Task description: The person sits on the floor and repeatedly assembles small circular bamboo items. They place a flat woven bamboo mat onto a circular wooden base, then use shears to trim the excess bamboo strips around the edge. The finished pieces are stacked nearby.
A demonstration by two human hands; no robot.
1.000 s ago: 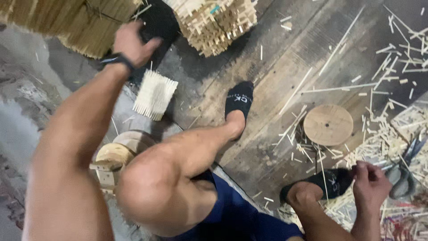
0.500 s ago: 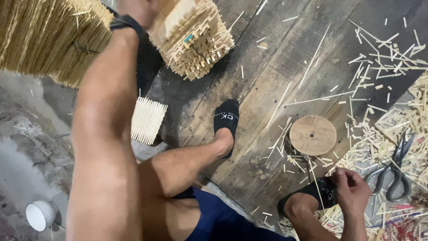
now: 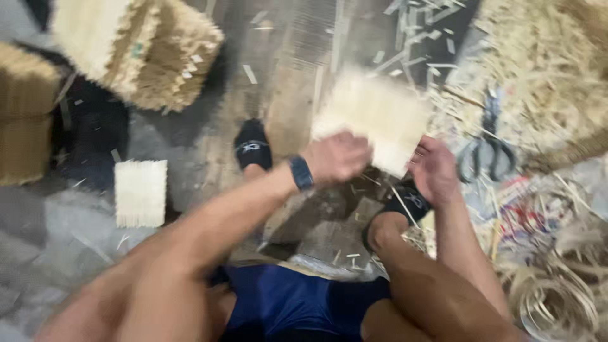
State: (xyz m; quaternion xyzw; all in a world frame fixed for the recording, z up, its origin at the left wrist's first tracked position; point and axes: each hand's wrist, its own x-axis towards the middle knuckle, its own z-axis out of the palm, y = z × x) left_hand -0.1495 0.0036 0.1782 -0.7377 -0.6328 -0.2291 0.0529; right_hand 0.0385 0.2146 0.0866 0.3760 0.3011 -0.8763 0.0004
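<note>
Both hands are on one bundle [image 3: 373, 117] of pale sticks, held above the floor [image 3: 209, 152] between the two feet. Left hand [image 3: 335, 157] is curled closed on the bundle's lower left corner; a dark wristband [image 3: 301, 172] sits just behind it. Right hand [image 3: 434, 170] grips the lower right edge, fingers wrapped under it. Frame is motion-blurred, so the exact finger placement cannot be told.

Left of the left arm, a smaller stick bundle [image 3: 140, 193] lies flat on the floor. Farther out beyond it, large stacked bundles [image 3: 136, 50]. Just right of the right hand, scissors [image 3: 484, 149] lie on a litter of offcuts [image 3: 551, 69]. Coiled strips [image 3: 557, 297] lie near the right elbow.

Judgement on handling: the sticks look loose and would fan out if squeezed unevenly. Keep both grips level and opposed, press inward equally, and hold the ends flush. Keep the bundle clear of the scissors and the sandals [image 3: 252, 147].
</note>
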